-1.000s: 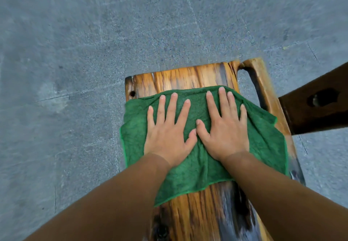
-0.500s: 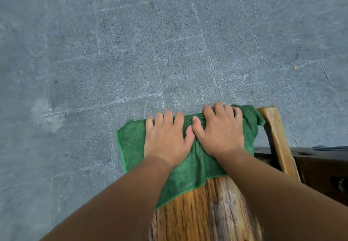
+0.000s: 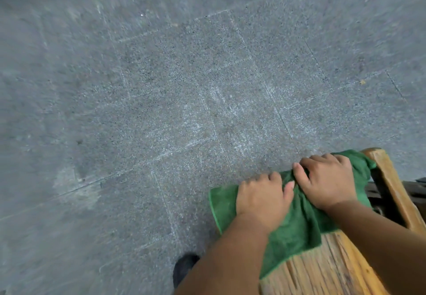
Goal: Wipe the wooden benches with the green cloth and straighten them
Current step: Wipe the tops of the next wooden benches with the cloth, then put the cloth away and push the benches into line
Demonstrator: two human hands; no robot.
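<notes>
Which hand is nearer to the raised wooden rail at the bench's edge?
Right. The right hand grips the green cloth close beside the rail; the left hand sits farther off, beyond the right hand.

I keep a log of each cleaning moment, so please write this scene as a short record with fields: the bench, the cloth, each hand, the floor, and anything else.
bench: wooden bench, only its far end in view
cloth: green cloth, draped over the bench end, bunched between the thumbs
left: left hand grips the cloth, fingers curled over the bench end
right: right hand grips the cloth beside it, fingers curled
floor: grey stone paving
other: dark shape on the floor left of the bench, perhaps a shoe tip
</notes>
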